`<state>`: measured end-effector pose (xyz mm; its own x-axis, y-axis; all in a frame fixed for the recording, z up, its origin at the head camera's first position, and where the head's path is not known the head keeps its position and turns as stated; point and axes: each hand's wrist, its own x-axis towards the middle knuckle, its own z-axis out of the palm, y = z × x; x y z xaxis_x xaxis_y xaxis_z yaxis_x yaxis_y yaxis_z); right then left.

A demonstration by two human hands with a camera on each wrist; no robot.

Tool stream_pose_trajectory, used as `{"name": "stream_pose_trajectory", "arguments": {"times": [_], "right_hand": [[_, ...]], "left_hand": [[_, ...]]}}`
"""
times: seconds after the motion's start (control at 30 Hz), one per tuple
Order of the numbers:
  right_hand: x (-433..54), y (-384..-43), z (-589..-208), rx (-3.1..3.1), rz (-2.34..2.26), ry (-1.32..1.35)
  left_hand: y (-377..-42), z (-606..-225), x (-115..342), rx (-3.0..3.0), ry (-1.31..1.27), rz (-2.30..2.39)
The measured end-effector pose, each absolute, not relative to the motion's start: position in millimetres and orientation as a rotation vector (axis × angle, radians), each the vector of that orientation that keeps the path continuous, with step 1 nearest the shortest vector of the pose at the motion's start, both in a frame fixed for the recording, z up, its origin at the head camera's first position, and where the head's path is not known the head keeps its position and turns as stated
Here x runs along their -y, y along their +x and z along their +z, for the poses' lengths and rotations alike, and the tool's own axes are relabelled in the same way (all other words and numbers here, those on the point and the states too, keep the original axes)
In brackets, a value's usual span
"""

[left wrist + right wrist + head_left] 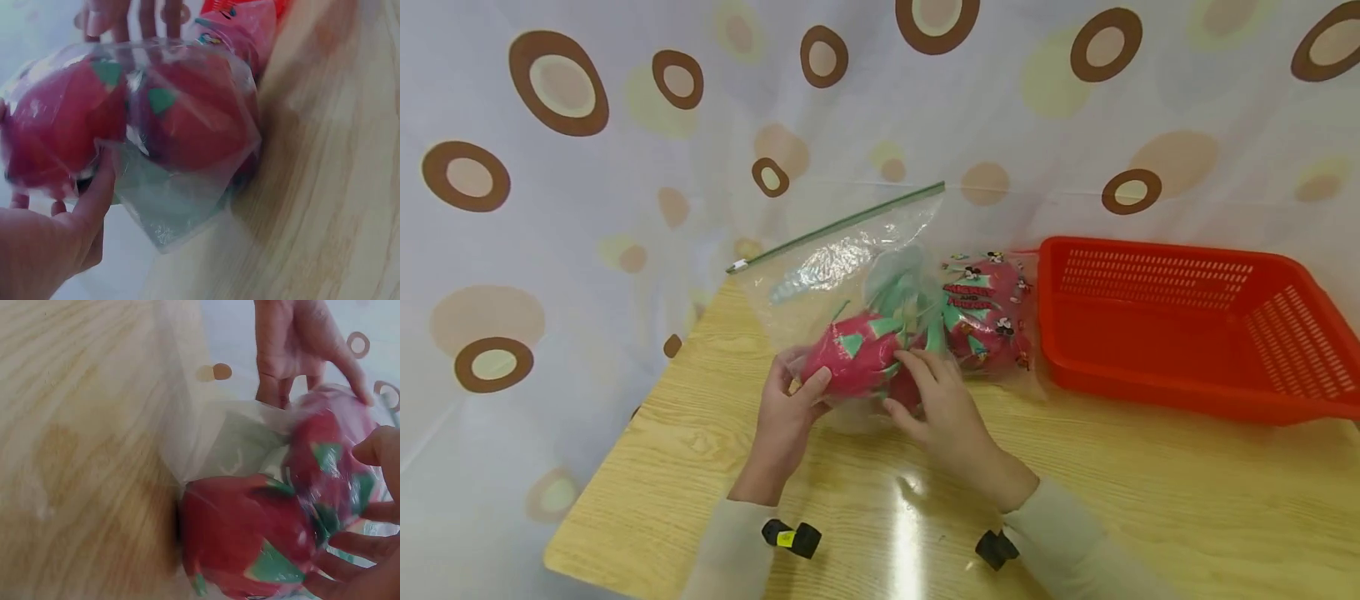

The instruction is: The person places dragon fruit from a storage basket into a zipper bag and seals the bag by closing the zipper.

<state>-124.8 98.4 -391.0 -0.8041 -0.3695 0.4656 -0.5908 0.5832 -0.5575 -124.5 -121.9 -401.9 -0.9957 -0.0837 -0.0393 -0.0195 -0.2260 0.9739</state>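
A clear slider bag [775, 304] with a green top strip holds pink-red dragon fruits with green scales. My left hand [786, 408] grips one dragon fruit [846, 358] from its left side through the plastic, thumb on top. Lower in the same bag, by the tabletop, lies another dragon fruit [244, 531]. My right hand [951, 412] touches the bag from the right with spread, slightly bent fingers, near the green tips. In the left wrist view, the two dragon fruits [194, 112] sit side by side under creased plastic.
Just to the right lies a second clear bag [973, 312] printed with cartoon figures, with dragon fruit inside. A red plastic basket [1150, 400] stands beyond it at the right. Behind the wooden table [700, 467] hangs a white curtain [865, 100] with brown rings.
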Motion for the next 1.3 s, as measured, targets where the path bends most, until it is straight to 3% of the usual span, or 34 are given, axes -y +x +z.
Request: {"name": "stream_pose_trajectory", "arguments": {"times": [0.43, 0.73, 0.97, 1.3], "right_hand": [[-76, -128, -391, 2.498, 1.783, 0.741], [-84, -141, -388, 2.458, 2.086, 0.354], [-92, -149, -392, 2.217, 2.345, 0.161], [-108, -155, -398, 1.762, 2.788, 0.014]], "left_hand": [[-109, -387, 114, 2.120, -0.221, -2.275], [-102, -370, 87, 2.334, -0.409, -1.807], [-106, -373, 72, 2.339, -0.551, -1.778], [-113, -395, 92, 2.420, -0.425, -1.626]]}}
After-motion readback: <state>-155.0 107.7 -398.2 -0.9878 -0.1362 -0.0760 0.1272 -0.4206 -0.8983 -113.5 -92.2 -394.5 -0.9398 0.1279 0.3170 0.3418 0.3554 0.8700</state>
